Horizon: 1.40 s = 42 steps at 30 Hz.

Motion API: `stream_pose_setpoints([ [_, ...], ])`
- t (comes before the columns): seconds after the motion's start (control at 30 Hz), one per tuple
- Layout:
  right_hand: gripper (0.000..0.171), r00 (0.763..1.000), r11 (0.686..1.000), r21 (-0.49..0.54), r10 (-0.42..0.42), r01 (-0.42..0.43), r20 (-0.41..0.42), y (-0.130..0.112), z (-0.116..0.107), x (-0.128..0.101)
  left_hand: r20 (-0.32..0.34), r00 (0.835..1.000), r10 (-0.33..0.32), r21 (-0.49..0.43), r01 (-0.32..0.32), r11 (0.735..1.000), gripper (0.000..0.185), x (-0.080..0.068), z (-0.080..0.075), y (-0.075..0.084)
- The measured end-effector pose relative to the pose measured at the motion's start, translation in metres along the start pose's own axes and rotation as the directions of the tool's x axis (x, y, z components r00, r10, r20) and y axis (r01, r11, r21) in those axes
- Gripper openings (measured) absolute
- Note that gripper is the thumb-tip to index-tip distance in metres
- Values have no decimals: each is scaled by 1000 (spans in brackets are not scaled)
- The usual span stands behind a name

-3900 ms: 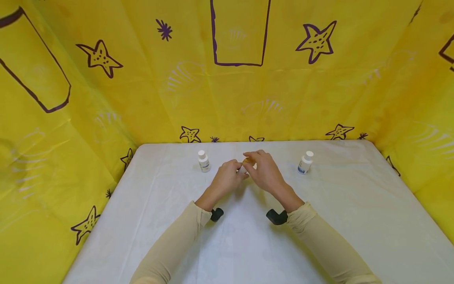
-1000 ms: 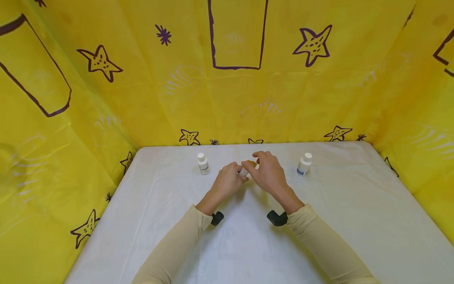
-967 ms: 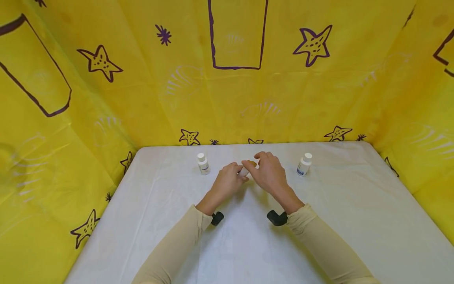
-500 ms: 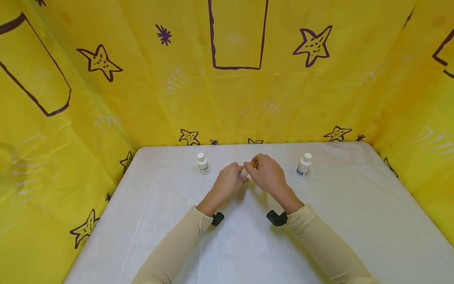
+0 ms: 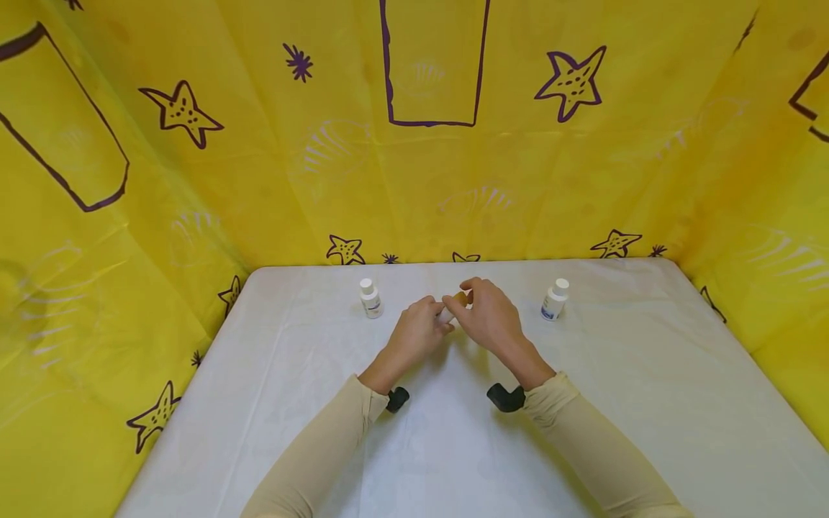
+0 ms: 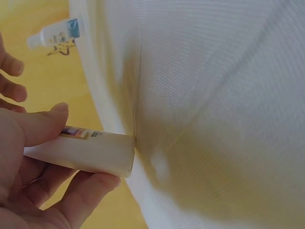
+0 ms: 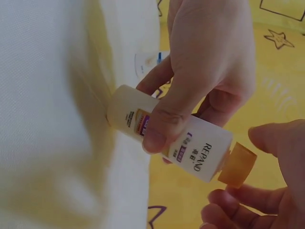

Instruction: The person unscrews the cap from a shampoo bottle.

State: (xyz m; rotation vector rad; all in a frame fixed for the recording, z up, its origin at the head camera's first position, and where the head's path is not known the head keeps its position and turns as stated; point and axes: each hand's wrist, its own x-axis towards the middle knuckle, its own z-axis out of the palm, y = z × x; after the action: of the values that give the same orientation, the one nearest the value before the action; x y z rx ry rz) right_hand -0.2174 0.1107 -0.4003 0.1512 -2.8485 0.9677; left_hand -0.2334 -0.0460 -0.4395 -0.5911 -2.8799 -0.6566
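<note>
Bottle [image 7: 200, 147] gripped by left hand [image 5: 417, 328], right hand [image 5: 490, 316] curled round cap [image 7: 238, 165].

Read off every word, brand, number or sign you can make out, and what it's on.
"REPAND": held white plastic bottle with an orange cap.
Same bottle's Chinese characters and fine print: too small and blurred to read.
Left white-capped plastic bottle, right white-capped plastic bottle: print too blurred.

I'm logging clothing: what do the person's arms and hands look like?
The left sleeve and right sleeve are long, plain and cream, creased near their ends. A bent black piece juts out by each wrist. The left hand and right hand wear no gloves.
</note>
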Motion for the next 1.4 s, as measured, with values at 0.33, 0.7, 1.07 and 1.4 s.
stream_pose_setpoints([
  [0.33,38,993,994,-27,-109,108,-44,2,4,0,20,1000,17,16,-17,1000,26,0,-1,0],
  [0.7,31,974,974,32,-222,224,-49,3,0,-1,52,999,-12,-24,13,1000,25,1,-2,-1],
  [1.07,27,980,974,135,-168,182,-109,14,-4,8,-7,995,-100,-166,98,981,33,3,-5,-13],
  [1.4,36,986,966,217,-119,142,-119,21,1,25,-134,980,-147,-282,105,954,33,29,-10,-18],
])
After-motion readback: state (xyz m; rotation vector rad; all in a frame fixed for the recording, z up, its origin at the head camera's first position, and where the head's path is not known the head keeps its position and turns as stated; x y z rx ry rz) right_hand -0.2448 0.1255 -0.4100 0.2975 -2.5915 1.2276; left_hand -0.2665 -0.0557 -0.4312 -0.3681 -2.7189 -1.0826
